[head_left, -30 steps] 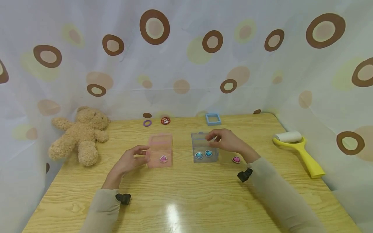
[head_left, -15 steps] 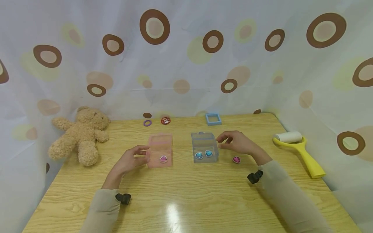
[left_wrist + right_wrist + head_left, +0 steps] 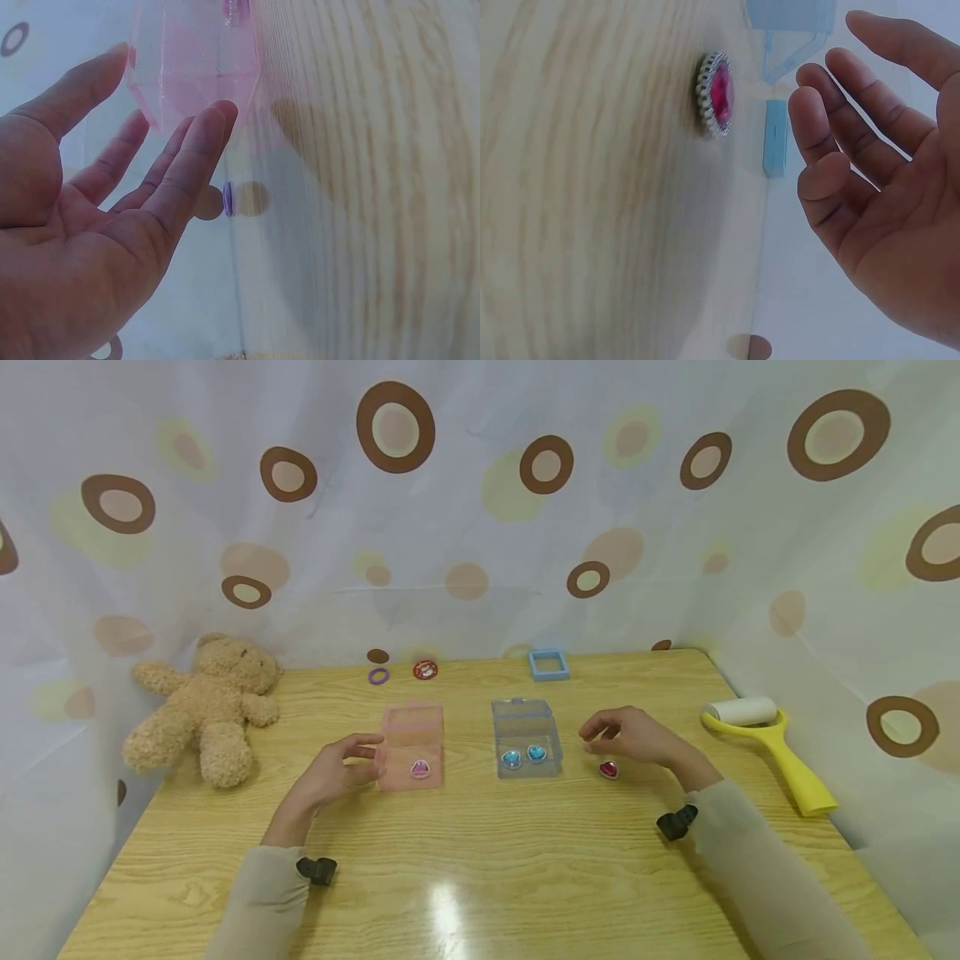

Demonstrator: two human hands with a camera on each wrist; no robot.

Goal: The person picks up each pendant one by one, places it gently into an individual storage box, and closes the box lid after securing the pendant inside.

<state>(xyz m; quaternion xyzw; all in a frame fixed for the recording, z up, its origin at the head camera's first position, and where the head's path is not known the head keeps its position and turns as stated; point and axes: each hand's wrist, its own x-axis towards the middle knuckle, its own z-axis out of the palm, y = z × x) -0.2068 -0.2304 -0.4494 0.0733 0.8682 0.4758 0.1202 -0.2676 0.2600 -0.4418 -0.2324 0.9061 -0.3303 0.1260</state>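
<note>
Head view: the left hand (image 3: 333,774) rests on the worktop (image 3: 480,868) beside the pink box (image 3: 411,747), fingers loosely extended toward its near left side, apparently touching it and holding nothing. A pink gem (image 3: 421,768) lies inside that box. The blue box (image 3: 527,749) stands just to its right with two blue gems (image 3: 524,757) inside. The right hand (image 3: 637,737) hovers right of the blue box, fingers loosely curled and empty, just above a loose red gem (image 3: 608,769) on the worktop. A teddy bear (image 3: 202,706), a lint roller (image 3: 772,743), a blue frame (image 3: 548,664), a purple ring (image 3: 378,676) and a red badge (image 3: 425,670) lie around the edges.

Left wrist view: the left hand (image 3: 97,240) is spread, palm open, fingertips (image 3: 214,124) at the pink box (image 3: 196,64); nothing is pinched.

Right wrist view: the right hand (image 3: 885,180) is open, fingers relaxed and apart, near the red gem (image 3: 717,94) but not touching it.

Judging by the sorted colours, the step in hand seems to be reaching for the red gem. The next move likely calls for lowering the right fingertips, pinching the gem by its rim, and carrying it over to the pink box.
</note>
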